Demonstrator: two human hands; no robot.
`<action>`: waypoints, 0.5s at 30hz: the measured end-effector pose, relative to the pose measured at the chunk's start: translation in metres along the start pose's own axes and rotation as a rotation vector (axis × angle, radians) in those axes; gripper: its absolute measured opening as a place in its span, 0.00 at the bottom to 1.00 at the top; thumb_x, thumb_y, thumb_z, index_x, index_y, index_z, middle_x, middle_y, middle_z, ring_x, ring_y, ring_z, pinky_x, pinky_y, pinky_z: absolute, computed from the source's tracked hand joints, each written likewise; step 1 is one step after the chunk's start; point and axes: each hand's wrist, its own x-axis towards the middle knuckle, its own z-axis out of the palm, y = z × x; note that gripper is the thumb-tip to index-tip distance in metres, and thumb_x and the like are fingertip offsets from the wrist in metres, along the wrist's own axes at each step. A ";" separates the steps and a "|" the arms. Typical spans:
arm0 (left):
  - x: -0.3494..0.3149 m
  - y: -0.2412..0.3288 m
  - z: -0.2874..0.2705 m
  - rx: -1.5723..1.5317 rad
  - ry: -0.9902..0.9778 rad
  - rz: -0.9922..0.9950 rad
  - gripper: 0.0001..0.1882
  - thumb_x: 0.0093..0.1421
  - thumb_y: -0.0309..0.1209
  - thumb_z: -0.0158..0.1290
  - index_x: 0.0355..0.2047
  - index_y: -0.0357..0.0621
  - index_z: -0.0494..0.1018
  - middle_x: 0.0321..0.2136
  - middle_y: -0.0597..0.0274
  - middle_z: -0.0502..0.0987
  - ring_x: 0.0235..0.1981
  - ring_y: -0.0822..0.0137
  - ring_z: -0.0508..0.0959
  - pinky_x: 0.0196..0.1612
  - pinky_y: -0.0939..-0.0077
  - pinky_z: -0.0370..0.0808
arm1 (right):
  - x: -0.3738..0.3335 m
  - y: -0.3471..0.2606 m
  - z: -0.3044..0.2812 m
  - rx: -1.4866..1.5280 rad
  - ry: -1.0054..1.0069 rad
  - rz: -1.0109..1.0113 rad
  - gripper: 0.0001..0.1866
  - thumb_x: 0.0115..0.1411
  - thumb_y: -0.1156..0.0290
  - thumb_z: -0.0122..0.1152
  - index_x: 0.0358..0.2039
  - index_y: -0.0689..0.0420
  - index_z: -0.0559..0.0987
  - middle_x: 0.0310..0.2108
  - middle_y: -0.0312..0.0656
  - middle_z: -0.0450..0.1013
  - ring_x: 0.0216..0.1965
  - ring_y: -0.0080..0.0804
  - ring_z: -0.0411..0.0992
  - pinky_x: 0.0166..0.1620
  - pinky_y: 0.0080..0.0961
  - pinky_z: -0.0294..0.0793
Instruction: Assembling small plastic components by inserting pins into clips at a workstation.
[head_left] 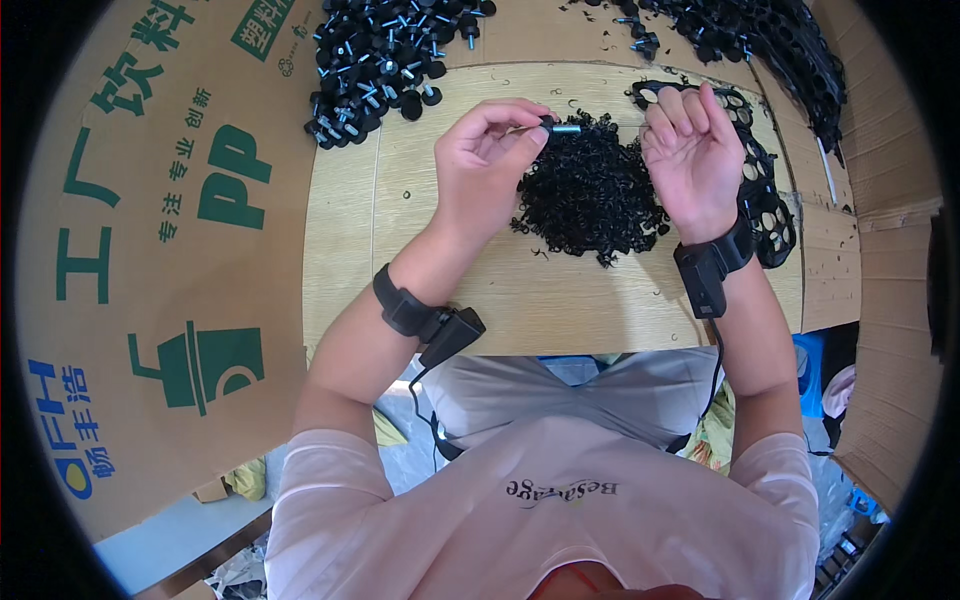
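My left hand [490,155] pinches a black-headed bolt [566,129] between thumb and fingertips. Its bare metal threaded shank points right, over a heap of small curly black rubber scraps [590,190]. On the far side of that heap, my right hand [692,155] is raised, palm up, with loosely bent fingers and nothing visible in it. Next to it lies a black perforated rubber sheet [765,185] with round holes.
A pile of black-headed bolts [380,65] stands at the back left. More bolts [645,40] and a heap of black perforated sheets [790,50] lie at the back right. Cardboard walls [200,290] flank the wooden tabletop [440,290]. Cabled black bands sit on both wrists.
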 end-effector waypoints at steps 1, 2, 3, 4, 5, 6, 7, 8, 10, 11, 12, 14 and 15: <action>0.000 0.000 0.000 0.000 0.001 -0.001 0.08 0.56 0.13 0.53 0.36 0.35 0.73 0.41 0.54 0.76 0.45 0.67 0.76 0.49 0.75 0.74 | -0.001 0.000 0.001 0.000 0.000 0.001 0.20 0.68 0.66 0.43 0.17 0.53 0.63 0.21 0.34 0.59 0.28 0.28 0.60 0.37 0.23 0.62; 0.000 0.000 0.000 0.004 -0.012 0.008 0.08 0.56 0.13 0.53 0.36 0.34 0.73 0.41 0.54 0.76 0.45 0.67 0.76 0.49 0.75 0.74 | -0.001 0.001 0.004 -0.049 0.051 -0.008 0.16 0.68 0.66 0.44 0.23 0.55 0.68 0.24 0.33 0.61 0.27 0.25 0.59 0.34 0.21 0.61; 0.000 0.000 0.000 0.009 -0.023 0.016 0.08 0.56 0.14 0.53 0.36 0.34 0.73 0.42 0.54 0.76 0.45 0.67 0.76 0.49 0.75 0.74 | -0.001 0.002 0.007 -0.098 0.102 -0.016 0.14 0.68 0.65 0.44 0.28 0.57 0.73 0.27 0.31 0.63 0.26 0.22 0.57 0.31 0.19 0.60; 0.000 0.000 0.000 0.009 -0.023 0.016 0.08 0.56 0.14 0.53 0.36 0.34 0.73 0.42 0.54 0.76 0.45 0.67 0.76 0.49 0.75 0.74 | -0.002 0.002 0.010 -0.098 0.102 -0.015 0.14 0.68 0.65 0.44 0.28 0.57 0.73 0.27 0.31 0.63 0.26 0.22 0.57 0.31 0.19 0.60; -0.001 0.001 0.000 0.019 -0.019 0.016 0.08 0.56 0.13 0.53 0.36 0.34 0.73 0.42 0.54 0.76 0.45 0.67 0.76 0.49 0.75 0.74 | -0.001 0.002 0.013 -0.363 0.130 -0.044 0.12 0.67 0.66 0.47 0.33 0.59 0.75 0.32 0.31 0.66 0.26 0.18 0.58 0.31 0.16 0.59; -0.001 0.001 0.001 0.029 -0.017 0.016 0.08 0.56 0.13 0.53 0.36 0.34 0.73 0.42 0.54 0.76 0.45 0.67 0.76 0.49 0.75 0.74 | -0.001 0.003 0.015 -0.628 0.157 -0.074 0.12 0.66 0.67 0.49 0.39 0.60 0.77 0.36 0.30 0.69 0.27 0.14 0.58 0.30 0.14 0.59; -0.001 0.002 0.001 0.030 -0.018 0.017 0.08 0.56 0.13 0.53 0.36 0.34 0.73 0.42 0.54 0.76 0.45 0.67 0.76 0.49 0.75 0.74 | -0.001 0.007 0.014 -0.628 0.157 -0.075 0.12 0.66 0.67 0.49 0.39 0.60 0.77 0.36 0.30 0.69 0.27 0.14 0.58 0.30 0.14 0.59; -0.002 0.002 0.001 0.024 -0.002 0.003 0.08 0.56 0.13 0.53 0.36 0.34 0.73 0.42 0.54 0.76 0.45 0.67 0.76 0.49 0.75 0.74 | 0.000 0.014 0.011 -0.967 0.074 -0.126 0.12 0.64 0.68 0.54 0.44 0.60 0.77 0.40 0.31 0.70 0.26 0.11 0.57 0.29 0.12 0.57; -0.001 0.003 0.002 0.014 0.009 -0.009 0.08 0.57 0.13 0.53 0.36 0.34 0.73 0.42 0.53 0.76 0.45 0.68 0.76 0.49 0.75 0.74 | -0.003 0.021 0.007 -1.392 0.032 -0.094 0.17 0.57 0.68 0.65 0.46 0.61 0.79 0.40 0.32 0.74 0.22 0.09 0.55 0.26 0.10 0.56; -0.001 0.003 0.002 0.009 0.014 -0.018 0.08 0.56 0.13 0.53 0.36 0.33 0.72 0.42 0.53 0.75 0.46 0.67 0.76 0.49 0.75 0.74 | -0.004 0.025 0.003 -1.397 -0.008 -0.119 0.15 0.56 0.64 0.67 0.39 0.62 0.80 0.27 0.28 0.72 0.20 0.11 0.52 0.24 0.13 0.55; -0.002 0.003 0.002 0.007 0.022 -0.027 0.08 0.56 0.13 0.53 0.36 0.33 0.72 0.42 0.53 0.75 0.46 0.67 0.75 0.49 0.74 0.75 | -0.003 0.025 0.011 -1.402 -0.001 -0.018 0.14 0.55 0.63 0.68 0.33 0.62 0.80 0.22 0.26 0.68 0.19 0.11 0.52 0.23 0.14 0.55; -0.004 -0.001 0.001 0.016 -0.008 0.009 0.08 0.56 0.13 0.53 0.37 0.33 0.72 0.42 0.53 0.75 0.46 0.67 0.75 0.49 0.74 0.75 | -0.005 0.026 0.021 -1.403 0.005 0.084 0.14 0.55 0.62 0.69 0.28 0.61 0.80 0.17 0.25 0.63 0.19 0.12 0.52 0.22 0.16 0.55; -0.004 -0.003 0.002 0.022 -0.041 0.046 0.09 0.56 0.12 0.53 0.37 0.32 0.72 0.42 0.52 0.74 0.46 0.66 0.75 0.49 0.74 0.75 | -0.007 0.027 0.021 -1.522 0.015 0.095 0.16 0.54 0.62 0.70 0.23 0.61 0.77 0.15 0.26 0.59 0.19 0.13 0.51 0.22 0.17 0.54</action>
